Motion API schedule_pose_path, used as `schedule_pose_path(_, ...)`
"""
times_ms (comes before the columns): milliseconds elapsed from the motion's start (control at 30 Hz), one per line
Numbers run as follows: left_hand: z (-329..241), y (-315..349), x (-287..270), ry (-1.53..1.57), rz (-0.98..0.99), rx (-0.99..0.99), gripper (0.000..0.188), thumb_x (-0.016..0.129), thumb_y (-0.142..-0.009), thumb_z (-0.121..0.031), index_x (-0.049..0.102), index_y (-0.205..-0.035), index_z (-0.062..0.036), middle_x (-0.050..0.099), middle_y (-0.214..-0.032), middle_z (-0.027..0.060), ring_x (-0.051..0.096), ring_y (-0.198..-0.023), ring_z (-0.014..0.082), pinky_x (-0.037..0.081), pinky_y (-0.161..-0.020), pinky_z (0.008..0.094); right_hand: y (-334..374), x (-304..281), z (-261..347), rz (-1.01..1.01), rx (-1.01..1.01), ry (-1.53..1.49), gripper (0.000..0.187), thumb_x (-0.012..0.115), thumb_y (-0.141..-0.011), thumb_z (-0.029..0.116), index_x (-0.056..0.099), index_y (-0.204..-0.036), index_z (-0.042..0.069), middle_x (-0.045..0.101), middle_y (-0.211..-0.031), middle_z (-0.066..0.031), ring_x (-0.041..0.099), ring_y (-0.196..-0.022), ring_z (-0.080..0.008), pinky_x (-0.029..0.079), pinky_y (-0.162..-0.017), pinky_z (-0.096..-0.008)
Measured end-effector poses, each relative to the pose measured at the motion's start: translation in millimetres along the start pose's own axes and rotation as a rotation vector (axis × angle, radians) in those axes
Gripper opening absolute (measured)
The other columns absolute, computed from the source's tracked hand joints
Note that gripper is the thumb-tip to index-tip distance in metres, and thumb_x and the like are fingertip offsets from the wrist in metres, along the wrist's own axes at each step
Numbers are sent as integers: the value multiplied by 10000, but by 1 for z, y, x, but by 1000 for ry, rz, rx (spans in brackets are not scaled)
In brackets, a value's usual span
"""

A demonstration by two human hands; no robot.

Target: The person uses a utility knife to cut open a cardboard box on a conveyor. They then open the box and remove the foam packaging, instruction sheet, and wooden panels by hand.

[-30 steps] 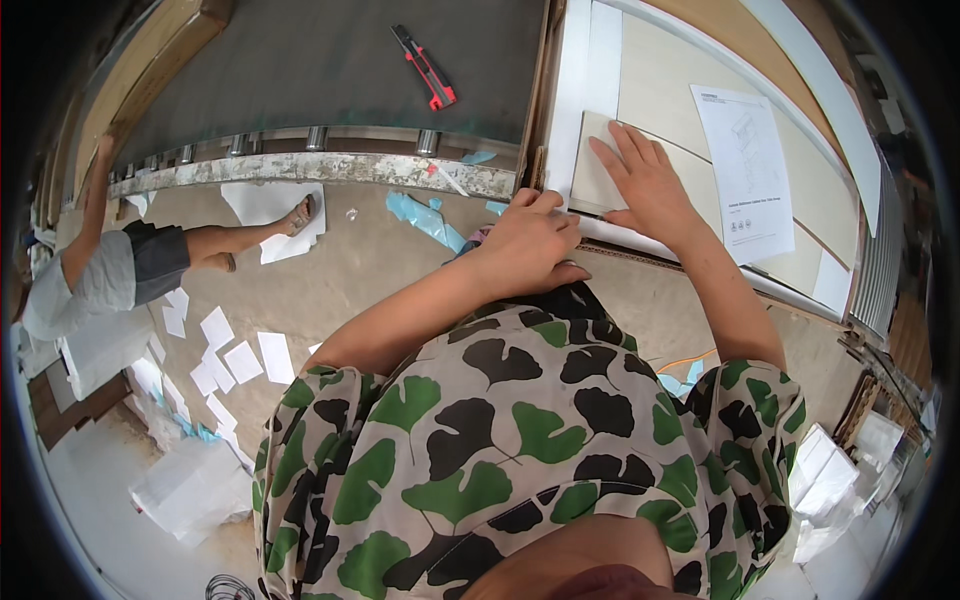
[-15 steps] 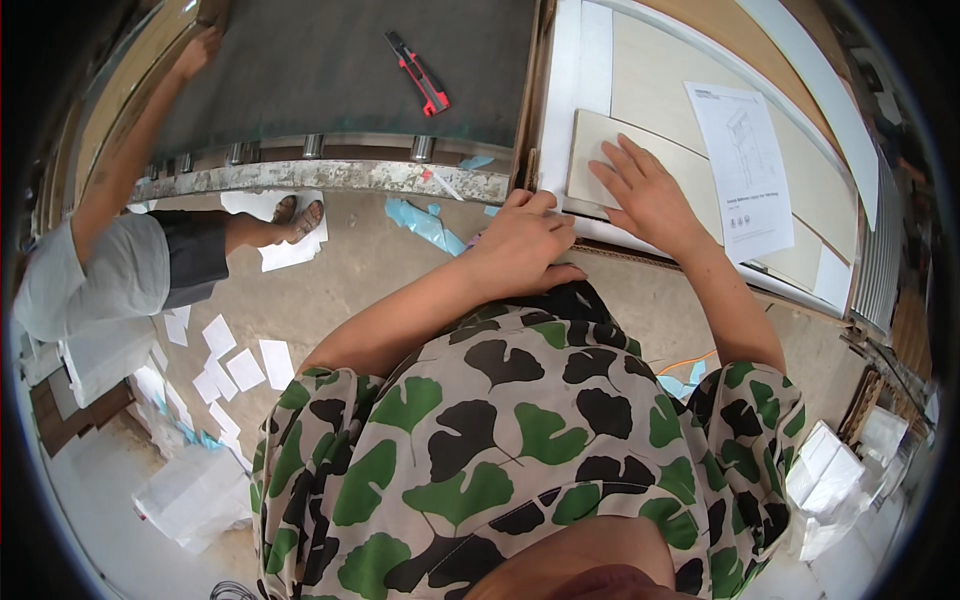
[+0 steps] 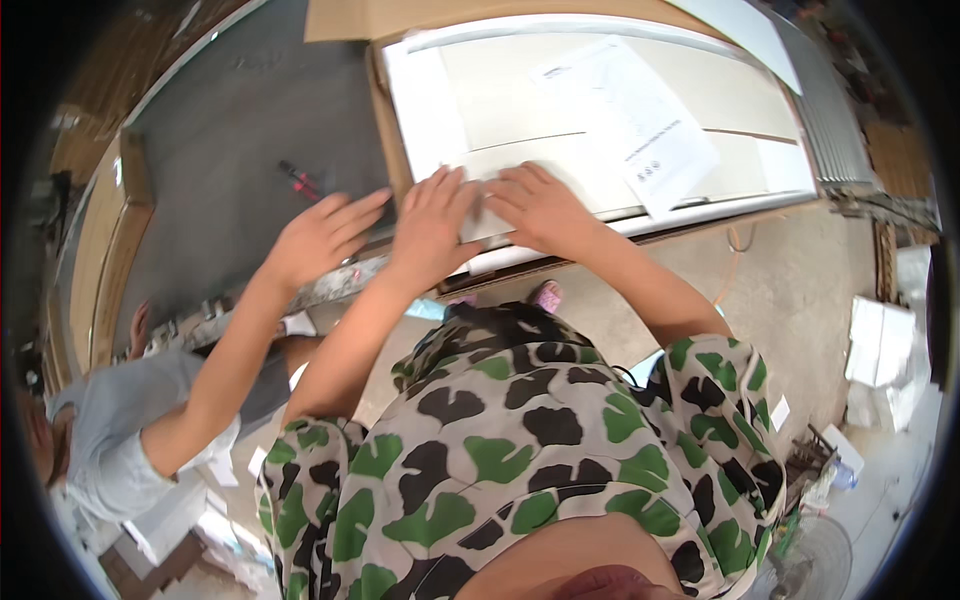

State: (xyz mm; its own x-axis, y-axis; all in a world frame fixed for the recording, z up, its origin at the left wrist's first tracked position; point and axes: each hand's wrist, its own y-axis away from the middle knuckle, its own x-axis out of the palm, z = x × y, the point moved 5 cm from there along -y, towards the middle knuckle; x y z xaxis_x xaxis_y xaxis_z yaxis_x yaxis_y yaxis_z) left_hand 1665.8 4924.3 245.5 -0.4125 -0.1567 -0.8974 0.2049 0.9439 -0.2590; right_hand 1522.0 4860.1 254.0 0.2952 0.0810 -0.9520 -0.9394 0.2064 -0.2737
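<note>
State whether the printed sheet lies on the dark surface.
No, the printed sheet lies on the pale panels in the open box, right of the person's right hand.

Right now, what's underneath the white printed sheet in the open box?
Pale flat panels show around the sheet, extending under its edges; a dark seam meets its left and right sides. Whatever it covers can't be seen.

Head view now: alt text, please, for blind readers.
A person's left hand and right hand lie over an open box of pale panels topped by a sheet. At left, a coworker's hand is near a blurred red tool on a dark surface.
</note>
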Motion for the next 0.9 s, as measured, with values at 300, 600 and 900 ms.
schedule_pose_path(300,-16,-2,8,-244,-59,120,638,782,-670,-313,562,-1186,-8,545,-1281,149,481,-1237,314,396,-1000,431,-6,-6,-8,-9,134,-75,568,800,-628,186,593,-1143,70,558,-1264,-90,475,-1208,-307,378,-1030,-435)
schedule_pose_path(600,-20,5,7,-428,-135,234,498,703,-723,-315,599,-1154,-88,561,-1263,131,513,-1184,298,381,-962,459,-11,-7,-12,187,170,62,768,830,-651,274,495,-1310,67,454,-1382,-165,409,-1290,-372,357,-1058,-443)
schedule_pose_path(900,-22,9,7,-362,-244,319,316,602,-800,-196,635,-1107,-129,620,-1179,56,561,-1123,271,396,-926,472,-9,-6,-8,311,14,264,741,792,-692,312,495,-1304,17,486,-1343,-216,472,-1251,-400,416,-1041,-426)
